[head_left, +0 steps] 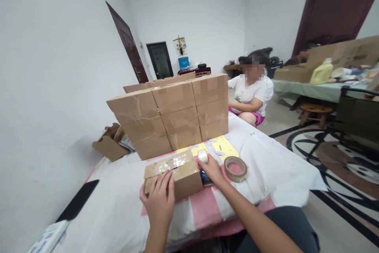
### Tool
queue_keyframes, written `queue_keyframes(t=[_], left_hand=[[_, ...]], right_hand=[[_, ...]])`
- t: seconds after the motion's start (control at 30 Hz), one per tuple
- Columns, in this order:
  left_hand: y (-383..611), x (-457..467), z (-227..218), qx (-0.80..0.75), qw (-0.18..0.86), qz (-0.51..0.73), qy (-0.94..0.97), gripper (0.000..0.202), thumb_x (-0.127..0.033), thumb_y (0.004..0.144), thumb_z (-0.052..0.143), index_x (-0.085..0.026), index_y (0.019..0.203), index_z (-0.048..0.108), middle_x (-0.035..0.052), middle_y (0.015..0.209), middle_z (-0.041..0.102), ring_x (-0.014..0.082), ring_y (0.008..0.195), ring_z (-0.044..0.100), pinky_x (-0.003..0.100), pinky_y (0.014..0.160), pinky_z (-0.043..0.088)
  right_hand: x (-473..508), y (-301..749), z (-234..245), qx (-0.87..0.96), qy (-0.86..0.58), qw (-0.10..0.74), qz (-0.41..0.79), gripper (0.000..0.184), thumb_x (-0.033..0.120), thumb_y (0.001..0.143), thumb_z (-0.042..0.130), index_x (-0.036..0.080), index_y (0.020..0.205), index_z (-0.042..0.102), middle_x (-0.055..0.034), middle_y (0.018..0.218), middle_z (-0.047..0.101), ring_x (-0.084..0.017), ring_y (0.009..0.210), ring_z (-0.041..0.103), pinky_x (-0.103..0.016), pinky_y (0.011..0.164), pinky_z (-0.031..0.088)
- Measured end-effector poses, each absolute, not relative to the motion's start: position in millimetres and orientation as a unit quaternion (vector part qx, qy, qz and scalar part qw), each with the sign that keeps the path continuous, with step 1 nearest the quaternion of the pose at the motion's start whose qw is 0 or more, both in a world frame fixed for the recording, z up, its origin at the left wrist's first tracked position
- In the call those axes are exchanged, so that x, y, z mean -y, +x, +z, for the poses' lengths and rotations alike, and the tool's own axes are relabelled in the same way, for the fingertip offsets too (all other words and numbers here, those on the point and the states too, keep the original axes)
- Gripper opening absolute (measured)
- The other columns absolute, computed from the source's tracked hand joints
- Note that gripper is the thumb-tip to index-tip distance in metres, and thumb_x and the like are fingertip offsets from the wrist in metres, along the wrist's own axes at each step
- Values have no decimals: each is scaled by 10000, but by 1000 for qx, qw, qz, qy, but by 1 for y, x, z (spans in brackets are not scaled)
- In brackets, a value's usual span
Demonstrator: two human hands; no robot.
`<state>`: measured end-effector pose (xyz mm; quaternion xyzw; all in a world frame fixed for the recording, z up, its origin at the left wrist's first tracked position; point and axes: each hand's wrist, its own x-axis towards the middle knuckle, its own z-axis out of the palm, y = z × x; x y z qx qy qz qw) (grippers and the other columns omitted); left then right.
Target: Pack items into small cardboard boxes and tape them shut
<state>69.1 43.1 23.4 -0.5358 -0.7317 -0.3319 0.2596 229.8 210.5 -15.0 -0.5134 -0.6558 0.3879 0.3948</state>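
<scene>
A small cardboard box (186,180) lies in front of me, with shiny clear tape along its top seam. My left hand (160,193) rests on the box's near left end, fingers stretched out over its top. To the right of the box, my right hand (212,169) grips a tape dispenser (203,156) with a whitish roll and orange parts. Some of the dispenser is hidden by my fingers. A wide roll of brown tape (235,169) lies flat beside my right wrist. Between the box and that wrist, a blue-and-black item (206,178) is partly covered.
Stacked cardboard boxes (180,115) form a wall behind the small box. An opened carton (111,142) stands at left, near a black flat object (78,201). A person in a white shirt (251,91) sits beyond the table (281,166). A wooden stool (315,111) stands right.
</scene>
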Motion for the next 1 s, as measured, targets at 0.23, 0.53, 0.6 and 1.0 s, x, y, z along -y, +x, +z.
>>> queue_keyframes(t=[0.23, 0.53, 0.6, 1.0], left_hand=[[66, -50, 40, 762, 168, -326, -534, 283, -365, 962, 476, -303, 1124, 700, 62, 1216, 734, 278, 1131, 626, 620, 1145, 69], [63, -63, 51, 771, 169, -306, -532, 303, -401, 959, 463, -268, 1055, 718, 81, 1143, 749, 297, 1103, 627, 648, 1150, 78], [62, -64, 53, 770, 168, -298, -539, 292, -401, 954, 472, -263, 1018, 721, 78, 1107, 756, 297, 1069, 641, 666, 1144, 65], [146, -87, 76, 647, 27, -354, -675, 337, -441, 965, 487, -240, 1136, 695, 88, 1088, 643, 251, 997, 636, 340, 798, 500]], right_hand=[[-219, 236, -8, 640, -423, 480, 425, 189, 366, 778, 592, 194, 720, 538, 10, 669, 590, -172, 669, 542, -275, 637, 408], [-223, 256, 26, 609, -381, 519, 463, 201, 382, 829, 533, 211, 736, 485, 55, 625, 511, -135, 581, 510, -266, 568, 409], [-220, 258, 34, 594, -337, 532, 502, 249, 428, 856, 541, 199, 762, 519, 26, 660, 583, -155, 635, 597, -277, 613, 455], [-181, 268, 81, 507, -218, 571, 608, 343, 519, 835, 665, 186, 912, 642, -28, 743, 699, -165, 599, 632, -271, 575, 498]])
